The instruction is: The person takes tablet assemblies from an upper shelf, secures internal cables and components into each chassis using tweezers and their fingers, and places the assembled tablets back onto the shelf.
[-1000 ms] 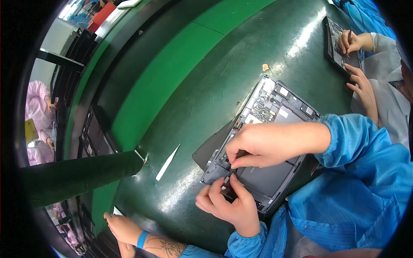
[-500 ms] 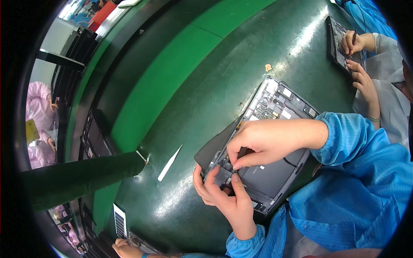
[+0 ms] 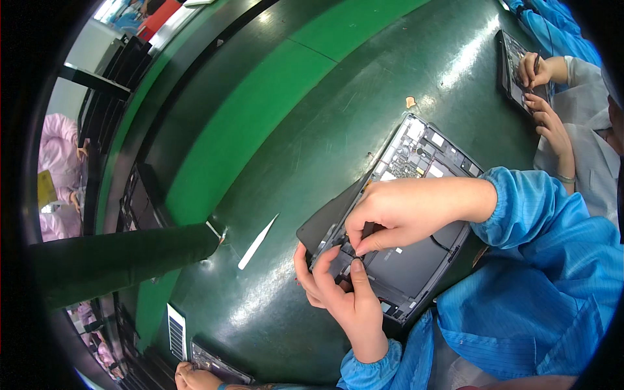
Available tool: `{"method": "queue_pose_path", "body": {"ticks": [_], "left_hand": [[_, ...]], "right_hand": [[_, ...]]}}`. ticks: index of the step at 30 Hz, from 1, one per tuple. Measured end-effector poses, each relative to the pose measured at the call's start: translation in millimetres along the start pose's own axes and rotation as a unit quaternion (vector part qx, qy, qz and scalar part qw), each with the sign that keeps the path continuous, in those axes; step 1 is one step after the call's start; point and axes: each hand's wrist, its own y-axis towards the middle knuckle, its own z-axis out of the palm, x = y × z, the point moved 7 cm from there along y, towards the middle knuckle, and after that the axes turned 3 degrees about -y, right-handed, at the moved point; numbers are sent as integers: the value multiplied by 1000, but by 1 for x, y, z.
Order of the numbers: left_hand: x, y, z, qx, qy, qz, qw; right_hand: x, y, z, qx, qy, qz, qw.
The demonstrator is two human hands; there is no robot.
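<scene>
An opened tablet-like device (image 3: 416, 214) lies back-up near the middle of the glossy dark-green tabletop (image 3: 312, 130), its flat black panel and grey circuit boards exposed inside a thin metal frame. The right hand (image 3: 403, 211) reaches across it from the right, its fingers (image 3: 361, 244) pinched together on a small dark part at the device's lower left corner; what that part is cannot be made out. The left hand (image 3: 344, 296) comes up from below, thumb and fingers closed around the same corner, hiding the edge beneath. Both forearms wear loose blue fabric sleeves. One slim white pointed strip (image 3: 258, 242) lies flat on the tabletop to the left, well apart from the device. At the upper right, another person's two hands (image 3: 543, 91) work on a second dark device (image 3: 510, 65), partly cut off by the rim.
</scene>
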Motion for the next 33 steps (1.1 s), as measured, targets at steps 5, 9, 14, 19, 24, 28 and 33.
{"method": "queue_pose_path", "body": {"ticks": [5, 9, 14, 19, 24, 28, 33], "left_hand": [[8, 1, -3, -5, -19, 9, 1000], [15, 5, -11, -18, -12, 19, 1000], [15, 2, -5, 6, -44, 57, 997], [14, 0, -14, 1, -82, 38, 996], [-6, -5, -18, 21, -23, 67, 997], [-18, -7, -32, 23, 17, 111, 993], [-22, 15, -46, 138, 64, 66, 986]], "right_hand": [[2, 0, 4, -34, -41, -66, 996], [20, -1, 14, -49, -104, -127, 985], [32, -30, 32, -103, -334, -172, 921], [17, -21, 14, -127, -151, -145, 969], [25, -26, 0, -89, -84, -92, 988], [92, -15, -9, -121, -82, -73, 987], [82, -52, 25, -231, -28, -64, 970]]}}
